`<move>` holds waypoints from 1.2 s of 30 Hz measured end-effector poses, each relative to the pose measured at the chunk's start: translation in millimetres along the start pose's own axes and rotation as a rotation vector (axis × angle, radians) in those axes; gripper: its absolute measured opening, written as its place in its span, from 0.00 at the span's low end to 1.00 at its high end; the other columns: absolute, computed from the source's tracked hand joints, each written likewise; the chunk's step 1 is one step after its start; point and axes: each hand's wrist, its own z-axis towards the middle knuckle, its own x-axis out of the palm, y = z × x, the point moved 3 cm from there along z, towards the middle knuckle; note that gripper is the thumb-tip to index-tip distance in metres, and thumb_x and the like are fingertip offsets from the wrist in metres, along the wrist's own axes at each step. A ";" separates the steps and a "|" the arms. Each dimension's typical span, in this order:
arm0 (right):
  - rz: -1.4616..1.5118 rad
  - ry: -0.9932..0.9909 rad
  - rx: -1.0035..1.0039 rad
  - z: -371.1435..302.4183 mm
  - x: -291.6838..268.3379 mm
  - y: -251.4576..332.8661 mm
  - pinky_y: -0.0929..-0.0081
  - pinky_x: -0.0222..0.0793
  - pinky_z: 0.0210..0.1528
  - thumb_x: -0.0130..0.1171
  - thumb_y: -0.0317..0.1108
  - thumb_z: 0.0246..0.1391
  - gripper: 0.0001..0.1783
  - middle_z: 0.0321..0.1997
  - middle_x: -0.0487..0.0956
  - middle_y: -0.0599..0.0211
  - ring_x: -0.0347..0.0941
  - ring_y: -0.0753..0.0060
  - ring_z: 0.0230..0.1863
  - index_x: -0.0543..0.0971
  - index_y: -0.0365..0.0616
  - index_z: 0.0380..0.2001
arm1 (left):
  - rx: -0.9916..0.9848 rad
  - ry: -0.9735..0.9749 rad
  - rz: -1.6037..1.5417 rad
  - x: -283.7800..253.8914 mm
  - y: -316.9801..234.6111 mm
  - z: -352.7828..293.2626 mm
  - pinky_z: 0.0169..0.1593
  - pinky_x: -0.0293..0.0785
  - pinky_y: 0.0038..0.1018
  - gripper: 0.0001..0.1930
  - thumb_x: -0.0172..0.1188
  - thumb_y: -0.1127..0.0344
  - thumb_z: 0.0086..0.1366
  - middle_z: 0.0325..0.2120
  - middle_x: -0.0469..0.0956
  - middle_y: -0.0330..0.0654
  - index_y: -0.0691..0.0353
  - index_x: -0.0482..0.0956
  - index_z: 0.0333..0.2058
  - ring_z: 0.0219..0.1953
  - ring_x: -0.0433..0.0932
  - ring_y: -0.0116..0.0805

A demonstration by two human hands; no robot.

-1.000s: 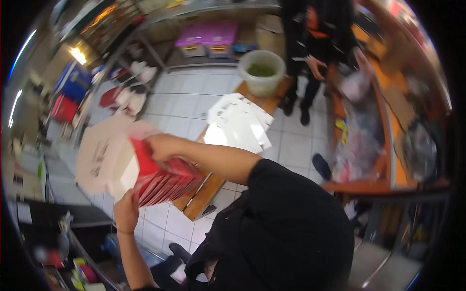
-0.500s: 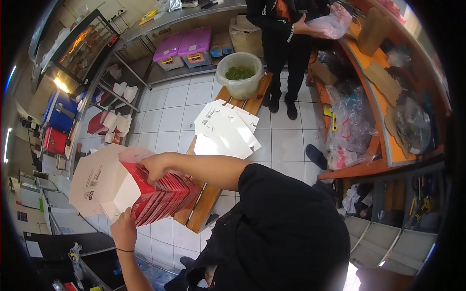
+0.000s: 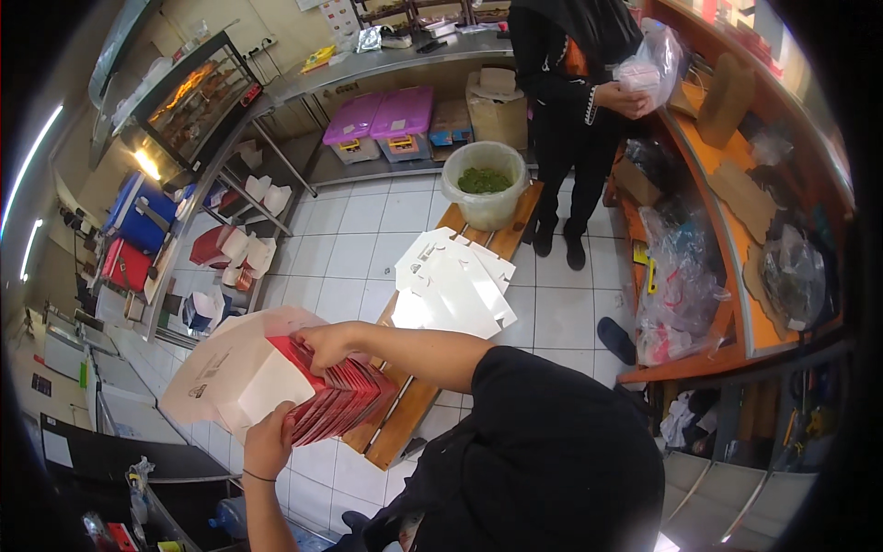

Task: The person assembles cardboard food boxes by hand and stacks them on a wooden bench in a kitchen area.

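Head view, looking down over the person's own black-clad shoulder. The left hand (image 3: 269, 446) grips the lower edge of a fanned stack of flat red cartons (image 3: 338, 403), fingers curled up around it from below. The right hand (image 3: 324, 342), its forearm reaching across from the right, closes over the top of the same stack where an unfolded white carton (image 3: 241, 373) stands open against the red ones; whether its fingers pinch the white panel or only the red edges is hard to tell at this angle. The stack is held in the air at lower left, just beside the near end of a long wooden bench (image 3: 416, 397) that runs diagonally up the tiled floor (image 3: 354, 253). On the bench, near its middle, lies a loose pile of flat white cartons (image 3: 452, 287); at its far end stands a translucent bucket of green leaves (image 3: 485, 182). Beyond the bucket a second person in dark clothes (image 3: 563, 101) stands holding a clear plastic bag (image 3: 648, 69) in both hands. Two pink lidded bins (image 3: 382, 120) sit on the lower shelf of a steel table at the top, a lit glass warming cabinet (image 3: 189, 97) stands at upper left, and an orange counter (image 3: 736, 198) strewn with plastic bags curves down the right side
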 end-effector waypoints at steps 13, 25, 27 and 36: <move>-0.100 -0.064 -0.141 -5.5 6.0 10.9 0.70 0.63 0.47 0.59 0.28 0.28 0.37 0.43 0.69 0.50 0.67 0.60 0.44 0.60 0.33 0.49 | -0.446 -0.170 -0.814 11.3 3.2 64.2 0.29 0.70 0.29 0.22 0.39 0.50 0.61 0.23 0.73 0.44 0.65 0.68 0.39 0.23 0.73 0.32; -0.448 -0.637 -0.082 3.2 3.6 35.7 0.63 0.68 0.35 0.52 0.35 0.41 0.11 0.23 0.75 0.49 0.72 0.49 0.30 0.78 0.40 0.25 | -0.354 -0.038 -0.042 2.8 8.7 99.4 0.36 0.70 0.38 0.14 0.43 0.65 0.51 0.22 0.74 0.55 0.67 0.76 0.19 0.28 0.75 0.50; -0.383 -0.667 -0.069 4.4 0.4 29.6 0.63 0.68 0.34 0.51 0.35 0.41 0.11 0.22 0.75 0.49 0.73 0.50 0.28 0.78 0.41 0.25 | -0.441 0.065 -0.200 0.6 5.1 101.8 0.33 0.71 0.35 0.14 0.43 0.66 0.50 0.19 0.75 0.54 0.67 0.76 0.18 0.24 0.76 0.45; -0.316 -0.609 -0.164 15.2 2.0 11.4 0.73 0.67 0.28 0.50 0.40 0.46 0.15 0.21 0.76 0.54 0.74 0.66 0.23 0.78 0.37 0.26 | -0.631 0.217 -0.522 18.2 31.1 108.9 0.28 0.71 0.30 0.18 0.43 0.60 0.55 0.18 0.75 0.52 0.68 0.75 0.19 0.19 0.76 0.38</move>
